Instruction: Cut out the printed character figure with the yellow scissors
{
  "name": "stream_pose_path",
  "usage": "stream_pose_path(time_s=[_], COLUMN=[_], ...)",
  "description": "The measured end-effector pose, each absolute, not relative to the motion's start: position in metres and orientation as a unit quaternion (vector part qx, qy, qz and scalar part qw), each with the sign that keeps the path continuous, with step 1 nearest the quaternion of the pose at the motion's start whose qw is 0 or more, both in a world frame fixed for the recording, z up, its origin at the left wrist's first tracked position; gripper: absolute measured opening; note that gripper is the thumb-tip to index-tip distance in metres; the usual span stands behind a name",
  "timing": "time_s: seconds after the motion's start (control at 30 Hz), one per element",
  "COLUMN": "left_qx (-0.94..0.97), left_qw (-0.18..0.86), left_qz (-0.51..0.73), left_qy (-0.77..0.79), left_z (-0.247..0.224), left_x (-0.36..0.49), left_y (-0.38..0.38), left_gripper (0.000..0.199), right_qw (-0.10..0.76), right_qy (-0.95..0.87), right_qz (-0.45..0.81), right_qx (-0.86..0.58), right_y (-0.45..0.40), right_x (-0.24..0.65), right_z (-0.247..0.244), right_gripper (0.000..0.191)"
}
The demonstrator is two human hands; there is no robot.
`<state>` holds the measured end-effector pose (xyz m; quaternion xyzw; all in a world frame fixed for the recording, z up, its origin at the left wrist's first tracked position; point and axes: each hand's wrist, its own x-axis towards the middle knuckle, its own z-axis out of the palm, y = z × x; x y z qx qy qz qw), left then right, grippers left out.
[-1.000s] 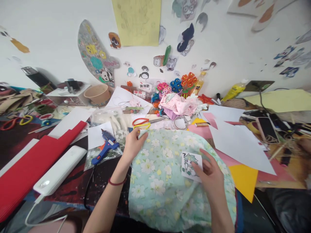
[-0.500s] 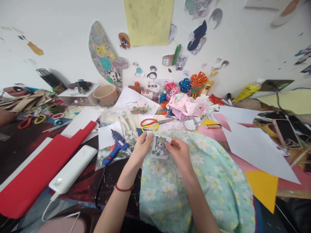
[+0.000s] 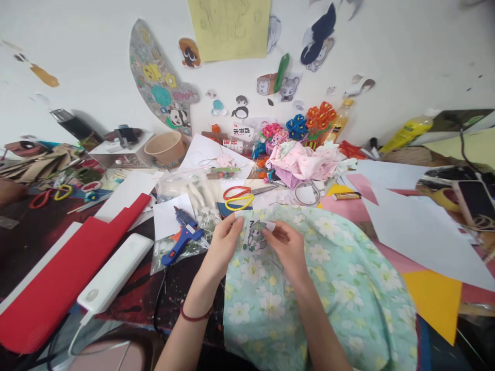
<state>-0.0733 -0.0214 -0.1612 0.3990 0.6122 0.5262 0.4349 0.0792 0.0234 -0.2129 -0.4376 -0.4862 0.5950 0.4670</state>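
My left hand (image 3: 227, 238) pinches the upper left corner of the mint floral cloth (image 3: 336, 263), near its top edge. A small picture card (image 3: 255, 238) with a green-haired cartoon figure lies against the cloth. My right hand (image 3: 286, 245) holds the card's right side between thumb and fingers, and the card's top right corner bends up. Just above my hands are scissors (image 3: 238, 198) with red and yellow handles. The cloth spreads below and to the right of my hands, partly under my right forearm.
A blue glue gun (image 3: 184, 242) rests on white paper and a plastic bag at left. Red sheets (image 3: 73, 268) and a white power strip or bank (image 3: 116, 273) lie farther left. Pink cloth (image 3: 305, 162) is behind; white paper (image 3: 425, 232) is at right.
The card has tilted and its top edge now curls more. My right hand still grips its side. The whole view has shifted slightly.
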Motion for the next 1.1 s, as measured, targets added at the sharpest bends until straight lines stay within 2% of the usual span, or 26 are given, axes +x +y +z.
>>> stream_pose_path(time_s=[0.17, 0.37, 0.5, 0.6, 0.67, 0.9, 1.1], left_qx=[0.445, 0.573, 0.716, 0.835, 0.860, 0.847, 0.784], left_qw=[0.361, 0.221, 0.154, -0.027, -0.098, -0.050, 0.068], left_qz=[0.509, 0.473, 0.419, 0.310, 0.264, 0.282, 0.381], left_qy=[0.642, 0.631, 0.537, 0.455, 0.427, 0.447, 0.485], left_z=[-0.165, -0.166, -0.184, -0.204, -0.214, -0.220, -0.223], left_x=[-0.069, -0.049, -0.024, -0.006, 0.002, 0.004, 0.020], left_y=[-0.024, -0.051, -0.087, -0.112, -0.125, -0.155, -0.177], left_gripper=[0.032, 0.033, 0.027, 0.032, 0.033, 0.029, 0.022], right_qw=[0.473, 0.536, 0.485, 0.440, 0.431, 0.454, 0.463], right_qy=[-0.472, -0.391, -0.337, -0.329, -0.324, -0.371, -0.407], right_qz=[0.601, 0.590, 0.645, 0.670, 0.670, 0.629, 0.604], right_qx=[-0.438, -0.461, -0.485, -0.499, -0.510, -0.510, -0.504], right_y=[0.023, 0.008, -0.027, -0.055, -0.068, -0.069, -0.040], right_x=[0.079, 0.120, 0.176, 0.200, 0.204, 0.191, 0.183], right_z=[-0.211, -0.197, -0.196, -0.201, -0.205, -0.210, -0.202], right_gripper=[0.024, 0.025, 0.033, 0.046, 0.049, 0.027, 0.033])
